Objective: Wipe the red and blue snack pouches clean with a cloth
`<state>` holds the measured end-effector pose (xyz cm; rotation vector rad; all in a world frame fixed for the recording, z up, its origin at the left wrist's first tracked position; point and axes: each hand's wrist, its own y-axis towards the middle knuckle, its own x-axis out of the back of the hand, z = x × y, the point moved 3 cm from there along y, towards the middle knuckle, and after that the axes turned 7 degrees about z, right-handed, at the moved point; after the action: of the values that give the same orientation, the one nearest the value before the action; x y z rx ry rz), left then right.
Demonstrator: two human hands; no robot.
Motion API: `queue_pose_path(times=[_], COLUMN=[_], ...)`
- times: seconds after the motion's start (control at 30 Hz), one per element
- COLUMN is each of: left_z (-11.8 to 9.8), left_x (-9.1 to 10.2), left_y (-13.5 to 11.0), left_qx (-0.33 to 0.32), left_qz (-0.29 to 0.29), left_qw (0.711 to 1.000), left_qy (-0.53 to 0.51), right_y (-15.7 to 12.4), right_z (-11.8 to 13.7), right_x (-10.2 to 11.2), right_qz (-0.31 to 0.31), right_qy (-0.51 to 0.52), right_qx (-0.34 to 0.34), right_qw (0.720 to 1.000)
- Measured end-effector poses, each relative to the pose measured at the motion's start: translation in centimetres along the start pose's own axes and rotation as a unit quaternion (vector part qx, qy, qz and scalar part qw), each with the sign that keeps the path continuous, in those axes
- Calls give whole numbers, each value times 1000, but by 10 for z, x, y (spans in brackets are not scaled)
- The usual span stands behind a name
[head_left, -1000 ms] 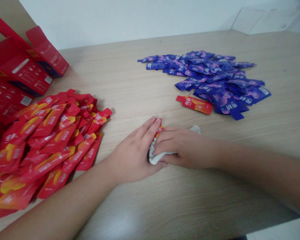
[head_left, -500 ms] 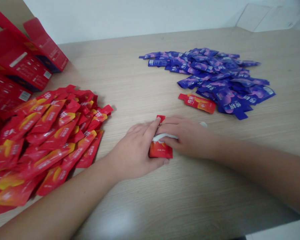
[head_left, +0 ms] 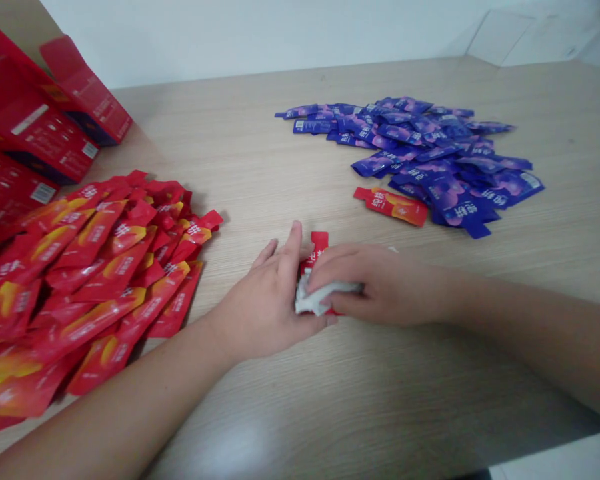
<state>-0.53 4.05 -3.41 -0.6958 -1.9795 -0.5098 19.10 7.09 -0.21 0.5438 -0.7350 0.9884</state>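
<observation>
My left hand [head_left: 267, 303] lies over a red sachet [head_left: 319, 243] at the middle of the wooden table [head_left: 380, 400], fingers stretched along it and thumb under its near edge, pinning it down. Only the sachet's red top pokes out past the fingers. My right hand [head_left: 375, 283] is closed on a crumpled white tissue [head_left: 313, 299] and presses it onto the sachet, touching my left hand.
A big heap of red sachets [head_left: 80, 273] fills the left side, with red cartons [head_left: 40, 133] behind it. A pile of purple sachets [head_left: 430, 153] lies at the back right, one lone red sachet [head_left: 391, 205] at its near edge.
The tissue in my right hand slid toward me across the sachet, covering the red lower part that showed half a second ago. My left hand stayed on the sachet.
</observation>
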Motion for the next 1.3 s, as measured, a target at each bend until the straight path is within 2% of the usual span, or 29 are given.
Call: queue_pose_path(times=[0.07, 0.1, 0.23, 0.5, 0.73, 0.83, 0.93, 0.97, 1.03, 1.13, 1.2, 1.3], left_z=[-2, -3, -5, -3, -6, -6, -5, -4, -3, -3, -4, -5], left_x=[-1, -1, 0, 5, 7, 6, 5, 5, 4, 4, 5, 7], left_y=[-1, -1, 0, 4, 5, 5, 5, 5, 5, 6, 6, 6], left_qx=[1, 3, 12, 53, 65, 61, 61, 60, 59, 58, 59, 56], left_qz=[12, 17, 23, 38, 37, 39, 38, 37, 36, 36, 35, 32], left_qw=[1000, 1000, 999, 998, 997, 997, 996, 997, 997, 997, 997, 997], left_qy=[9, 14, 25, 19, 29, 42, 45, 44, 39, 37, 37, 32], right_y=[2, 3, 6, 9, 2, -5, -13, -14, -14, -11, -7, 0], right_z=[8, 9, 2, -19, -34, -34, -30, -27, -20, -9, -5, -4], right_x=[-4, -4, -7, 1, 1, 3, 11, 12, 10, 0, -3, -4], right_qz=[72, 78, 53, 3, -62, -129, -195, -186, -102, 35, 60, 51], right_qy=[15, 9, -34, -146, -205, -190, -129, -98, -33, 16, 7, -31], right_qx=[19, 16, -10, -3, -25, -7, 47, 71, 100, 75, 42, 15], right_qw=[997, 997, 998, 989, 977, 973, 971, 975, 989, 996, 997, 998])
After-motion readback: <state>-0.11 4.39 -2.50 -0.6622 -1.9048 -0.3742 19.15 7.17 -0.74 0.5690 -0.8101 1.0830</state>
